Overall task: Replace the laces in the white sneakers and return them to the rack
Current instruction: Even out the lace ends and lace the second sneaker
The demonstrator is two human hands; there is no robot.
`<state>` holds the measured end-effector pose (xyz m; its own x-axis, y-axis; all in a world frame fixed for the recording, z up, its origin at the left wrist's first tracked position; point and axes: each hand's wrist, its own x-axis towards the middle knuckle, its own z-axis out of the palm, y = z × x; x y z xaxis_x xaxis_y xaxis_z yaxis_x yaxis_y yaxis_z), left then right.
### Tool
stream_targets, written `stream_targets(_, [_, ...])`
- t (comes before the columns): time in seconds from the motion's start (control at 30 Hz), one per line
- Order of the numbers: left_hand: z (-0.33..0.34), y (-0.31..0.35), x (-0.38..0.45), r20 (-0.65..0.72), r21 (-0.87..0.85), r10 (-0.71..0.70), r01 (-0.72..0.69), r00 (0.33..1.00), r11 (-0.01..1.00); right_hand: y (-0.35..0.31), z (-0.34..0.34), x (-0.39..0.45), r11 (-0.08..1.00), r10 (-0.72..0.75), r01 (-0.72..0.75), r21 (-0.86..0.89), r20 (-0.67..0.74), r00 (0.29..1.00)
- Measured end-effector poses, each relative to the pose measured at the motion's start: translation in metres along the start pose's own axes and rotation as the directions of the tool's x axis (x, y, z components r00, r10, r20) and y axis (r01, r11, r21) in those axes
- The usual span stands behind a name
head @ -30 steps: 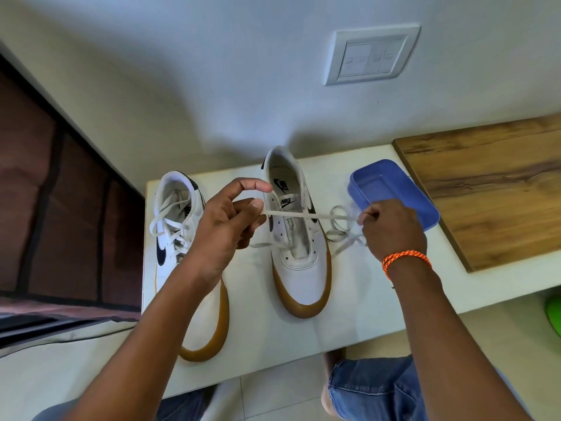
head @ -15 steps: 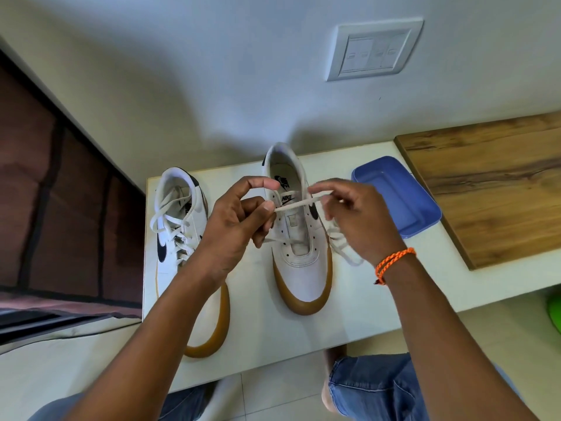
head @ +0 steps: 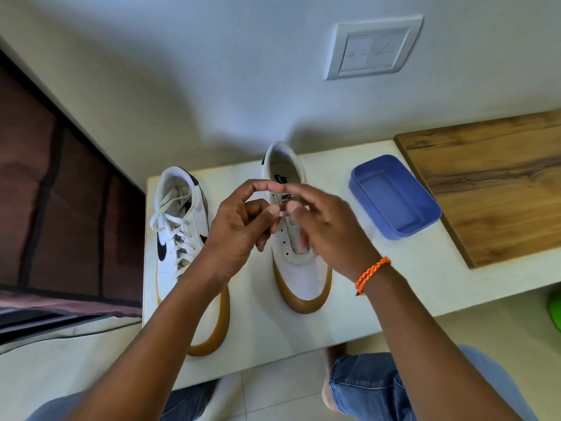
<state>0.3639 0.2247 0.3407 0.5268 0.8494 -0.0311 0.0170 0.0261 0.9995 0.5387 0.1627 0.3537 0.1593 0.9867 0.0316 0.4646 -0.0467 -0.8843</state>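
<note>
A home: a wall switch [head: 374, 48], tiled floor [head: 273, 393], a bed [head: 54, 192] beside a white table [head: 379, 299]

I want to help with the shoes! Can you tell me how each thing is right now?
Left shoe: laced, flat on the table.
Right shoe: eyelets look empty, no lace threaded.
Lace: short bit showing between the fingertips.
Left hand: pinching the lace.
Right hand: blurred, fingertips at the lace; grip unclear.
Blue tub: open, looks empty.
Bracelet: on the right wrist.
</note>
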Motion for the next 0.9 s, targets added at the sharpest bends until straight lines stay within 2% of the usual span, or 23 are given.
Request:
stream_targets(0.03, [0.000, 0.000, 0.000, -0.005, 0.013, 0.001, -0.001, 1.000, 1.000, -0.001, 0.008, -0.002, 1.000, -0.006, 0.007, -0.024, 0.051, 0.999])
stream_targets(0.1, [0.000, -0.001, 0.002, -0.015, 0.029, 0.000, 0.000, 1.000, 1.000, 0.003, 0.011, -0.002, 0.997, -0.031, 0.036, -0.073, 0.066, 0.997])
stream_targets(0.17, [-0.002, -0.002, 0.003, -0.025, 0.041, -0.009, 0.010, 1.000, 0.999, 0.007, -0.002, 0.003, 0.997, -0.021, 0.021, -0.076, 0.012, 1.000])
stream_targets(0.33, [-0.003, -0.008, 0.005, -0.055, 0.101, -0.045, 0.051, 0.997, 0.994, 0.025, -0.034, 0.007, 0.986, 0.124, -0.136, -0.099, -0.116, 0.985])
stream_targets(0.47, [-0.001, -0.010, 0.005, -0.064, 0.114, -0.056, 0.063, 0.996, 0.992, 0.038, -0.042, 0.006, 0.950, 0.141, -0.174, -0.260, -0.141, 0.980])
stream_targets(0.53, [0.002, -0.011, 0.004, -0.074, 0.104, -0.062, 0.070, 0.995, 0.992, 0.036, -0.039, 0.003, 0.897, 0.096, -0.157, -0.413, -0.165, 0.982])
stream_targets(0.57, [0.003, -0.012, 0.004, -0.083, 0.101, -0.067, 0.075, 0.994, 0.992, 0.033, -0.036, 0.003, 0.892, 0.053, -0.130, -0.433, -0.186, 0.981])
stream_targets(0.63, [0.006, -0.014, 0.003, -0.107, 0.091, -0.076, 0.085, 0.991, 0.992, 0.027, -0.030, 0.004, 0.933, -0.045, -0.026, -0.359, -0.188, 0.981])
stream_targets(0.7, [0.008, -0.013, 0.001, -0.126, 0.063, -0.087, 0.096, 0.988, 0.993, 0.020, -0.020, 0.004, 0.968, -0.085, 0.060, -0.244, -0.092, 0.992])
stream_targets(0.8, [0.010, -0.011, -0.001, -0.130, 0.023, -0.082, 0.085, 0.988, 0.996, 0.021, -0.006, 0.002, 0.973, -0.063, 0.069, -0.219, 0.037, 0.997])
stream_targets(0.9, [0.012, -0.010, -0.002, -0.111, -0.008, -0.085, 0.084, 0.990, 0.996, 0.023, -0.003, 0.003, 0.982, -0.055, 0.058, -0.179, 0.020, 0.998])
